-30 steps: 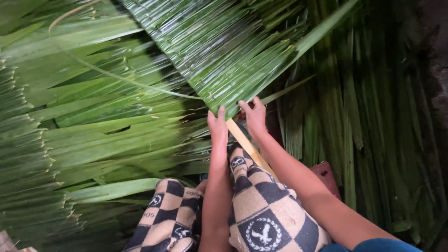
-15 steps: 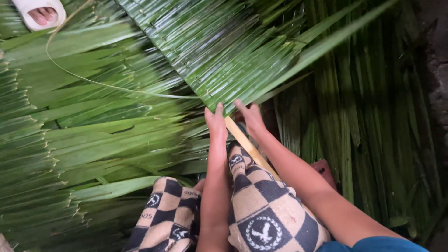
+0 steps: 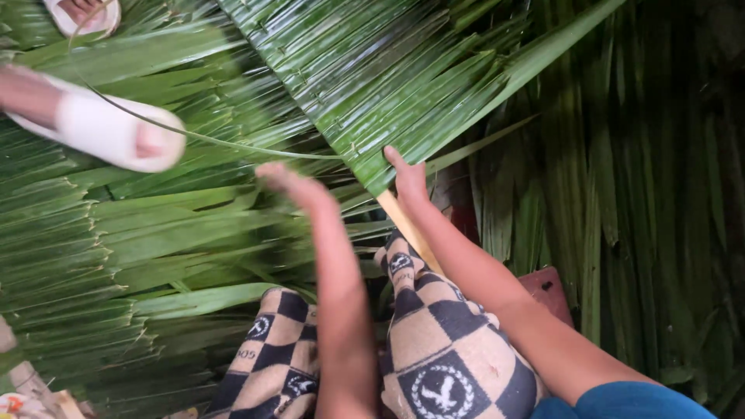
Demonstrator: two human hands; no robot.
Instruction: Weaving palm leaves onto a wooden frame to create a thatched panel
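Note:
A woven panel of green palm leaves slopes down from the top toward my lap, fixed along a pale wooden stick. My right hand rests on the panel's lower edge, fingers on the leaves where the stick meets them. My left hand is blurred, off the panel and out to the left over the loose leaves, holding nothing that I can see. A thin green leaf rib curves across the leaves between the panel and the upper left.
Stacked leaf panels fill the left side, and long loose leaves hang on the right. Another person's feet in white sandals step over the leaves at upper left. My knees in checkered trousers are below. A dark red object sits by my right arm.
My left hand has left the panel's edge and swung left. A second sandalled foot has come into view at the left. My right hand has stayed on the panel.

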